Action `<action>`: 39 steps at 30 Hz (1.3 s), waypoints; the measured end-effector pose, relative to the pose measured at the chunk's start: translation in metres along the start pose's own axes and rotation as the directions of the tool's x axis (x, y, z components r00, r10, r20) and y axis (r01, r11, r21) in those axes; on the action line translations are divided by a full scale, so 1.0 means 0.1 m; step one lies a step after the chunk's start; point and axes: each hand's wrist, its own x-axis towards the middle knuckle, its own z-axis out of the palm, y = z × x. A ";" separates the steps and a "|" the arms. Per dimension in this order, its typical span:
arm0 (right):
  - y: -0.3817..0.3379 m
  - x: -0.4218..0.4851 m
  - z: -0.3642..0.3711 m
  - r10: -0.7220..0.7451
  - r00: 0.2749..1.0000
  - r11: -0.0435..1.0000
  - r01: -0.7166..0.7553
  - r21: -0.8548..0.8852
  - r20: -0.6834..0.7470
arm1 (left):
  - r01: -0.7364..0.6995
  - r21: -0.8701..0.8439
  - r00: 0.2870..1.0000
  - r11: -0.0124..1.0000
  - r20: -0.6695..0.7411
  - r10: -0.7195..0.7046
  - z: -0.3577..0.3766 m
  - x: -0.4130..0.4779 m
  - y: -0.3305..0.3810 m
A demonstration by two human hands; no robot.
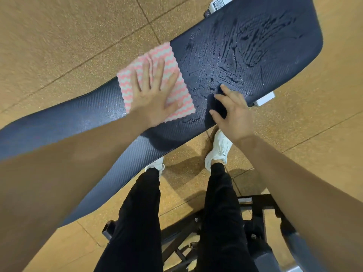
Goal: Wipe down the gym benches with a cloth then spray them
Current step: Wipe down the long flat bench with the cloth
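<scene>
A navy padded gym bench [82, 118] runs diagonally across the view. Its right part [245, 52] is covered with wet streaks and droplets. A pink-and-white zigzag cloth [127, 83] lies flat on the middle of the pad. My left hand [155, 95] presses on the cloth with straight, spread fingers. My right hand [233, 112] is at the bench's near edge, just right of the cloth. It grips a small dark spray bottle [217, 108], with the index finger stretched over the top. Most of the bottle is hidden by the hand.
The floor is tan rubber tiles [68, 36]. My legs in black trousers and my white shoes [219, 148] stand close under the bench's near edge. A black metal frame [255, 205] sits at the bottom right. White frame ends [265, 98] stick out beneath the pad.
</scene>
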 end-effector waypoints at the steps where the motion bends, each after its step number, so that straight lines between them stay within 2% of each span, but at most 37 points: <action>1: 0.06 0.03 -0.06 0.026 0.999 1.000 -0.026 0.012 -0.025 | -0.026 -0.005 1.000 1.000 0.001 0.026 0.05 -0.07 0.10; 5: 0.37 0.24 -0.31 0.056 0.997 0.998 -0.056 0.004 -0.057 | -0.115 0.041 0.992 0.993 0.054 0.113 0.31 -0.37 0.63; 8: 0.66 0.44 -0.51 0.088 0.996 0.986 -0.091 -0.142 -0.021 | -0.151 0.035 0.983 0.988 0.107 0.147 0.45 -0.50 0.91; 14: 1.02 0.63 -0.71 0.130 0.986 0.965 -0.101 -0.242 0.107 | -0.162 0.065 0.986 0.985 0.051 0.159 0.33 -0.24 0.88; 23: 1.00 0.70 -0.75 0.145 0.977 0.967 -0.106 -0.233 0.156 | 0.026 0.026 1.000 0.999 0.002 -0.026 -0.38 1.12 0.85; 30: 1.02 0.74 -0.80 0.157 0.970 0.970 -0.115 -0.212 0.188 | 0.088 0.030 0.996 0.996 -0.025 -0.088 -0.41 1.18 1.02; 35: 1.03 0.75 -0.83 0.160 0.964 0.975 -0.120 -0.188 0.212 | -0.110 0.035 0.991 0.993 0.077 0.107 -0.09 0.63 1.34; 39: 1.07 0.75 -0.82 0.145 0.968 0.979 -0.111 -0.169 0.205 | -0.217 0.092 0.962 0.972 0.189 0.196 0.19 0.17 1.61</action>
